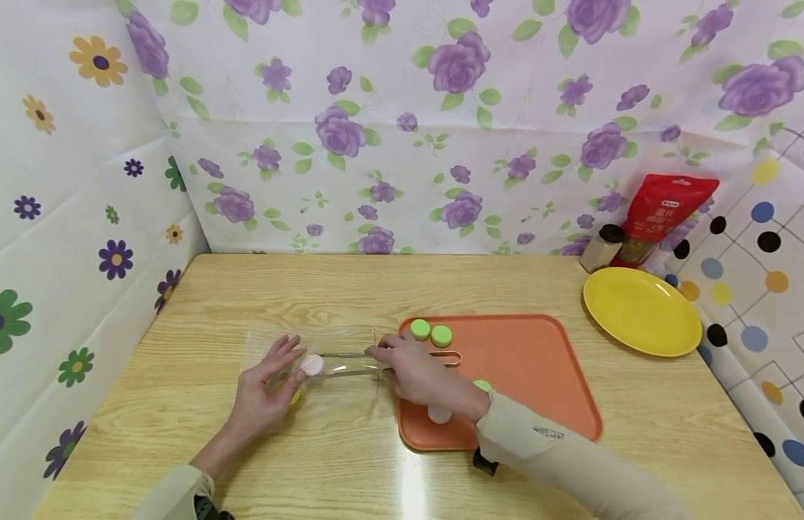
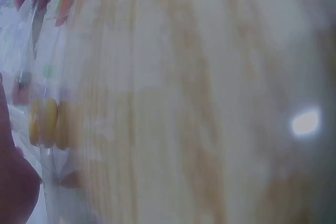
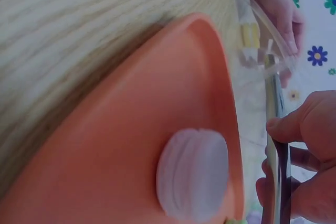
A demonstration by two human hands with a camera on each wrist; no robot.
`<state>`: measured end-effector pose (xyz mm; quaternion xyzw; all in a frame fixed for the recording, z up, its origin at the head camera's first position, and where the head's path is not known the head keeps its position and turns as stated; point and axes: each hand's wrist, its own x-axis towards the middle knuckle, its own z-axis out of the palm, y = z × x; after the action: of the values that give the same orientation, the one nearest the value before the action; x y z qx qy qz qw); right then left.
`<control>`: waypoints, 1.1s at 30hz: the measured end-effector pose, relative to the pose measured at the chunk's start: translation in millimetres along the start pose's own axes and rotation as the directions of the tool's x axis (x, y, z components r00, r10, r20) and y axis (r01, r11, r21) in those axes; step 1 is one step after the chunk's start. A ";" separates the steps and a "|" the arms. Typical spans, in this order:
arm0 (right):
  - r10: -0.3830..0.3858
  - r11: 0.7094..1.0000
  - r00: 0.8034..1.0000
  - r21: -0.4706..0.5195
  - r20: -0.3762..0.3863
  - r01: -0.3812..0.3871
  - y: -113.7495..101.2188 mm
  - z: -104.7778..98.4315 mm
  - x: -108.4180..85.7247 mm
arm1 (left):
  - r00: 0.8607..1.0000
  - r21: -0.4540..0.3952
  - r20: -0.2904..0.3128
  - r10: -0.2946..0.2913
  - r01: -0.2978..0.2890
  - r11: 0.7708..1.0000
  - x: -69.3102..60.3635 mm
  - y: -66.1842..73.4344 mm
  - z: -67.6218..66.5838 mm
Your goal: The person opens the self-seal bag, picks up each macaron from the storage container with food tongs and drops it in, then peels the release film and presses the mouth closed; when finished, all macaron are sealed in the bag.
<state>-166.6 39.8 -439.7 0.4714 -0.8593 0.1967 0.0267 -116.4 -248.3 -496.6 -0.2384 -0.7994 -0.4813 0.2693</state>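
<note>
1 pale macaron [image 1: 312, 365] is seen inside a clear bag [image 1: 351, 390] on the counter [image 1: 310, 462], at the 9 o'clock end of a pair of metal tongs [image 3: 283, 171]. Whether it is squeezed by the 2 tips cannot be told. At about 8 o'clock from it, 1 yellow macaron [image 1: 288, 394] is held in the same bag, partly covered by the left hand [image 1: 261, 393].

The bag and the pale macaron are met by the left hand's thumb and fingers from the 9 o'clock side; whether anything is pinched there cannot be made out. The tongs are gripped by the right hand [image 1: 417, 370] between thumb and fingers, with their 2 arms run into the bag's mouth and their bent end held over an orange tray [image 1: 532, 347] at 3 o'clock.

On the tray, 2 green macarons [image 1: 441, 336] are set side by side at 10 o'clock, and 1 pink macaron [image 3: 193, 174] is placed on edge at 8 o'clock. A third green macaron [image 1: 482, 386] is partly hidden by the right arm.

At 2 o'clock from the tray, a yellow plate [image 1: 642, 312] is seen, with a black-lidded jar [image 1: 602, 248] at its 11 o'clock and a red pouch [image 1: 664, 209] near 12. The counter is backed at 12 o'clock by a purple-flowered sheet [image 1: 402, 191].
</note>
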 end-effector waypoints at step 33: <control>0.107 0.994 0.994 -0.026 0.031 -0.106 -15.9 8.8 13.1 | 1.000 0.082 -0.024 0.010 -0.008 0.997 -1.3 -2.6 4.3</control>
<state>-159.6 18.5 -439.9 0.4277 -0.8859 0.1796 0.0083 -118.0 -245.7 -500.8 -0.2249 -0.8138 -0.4499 0.2910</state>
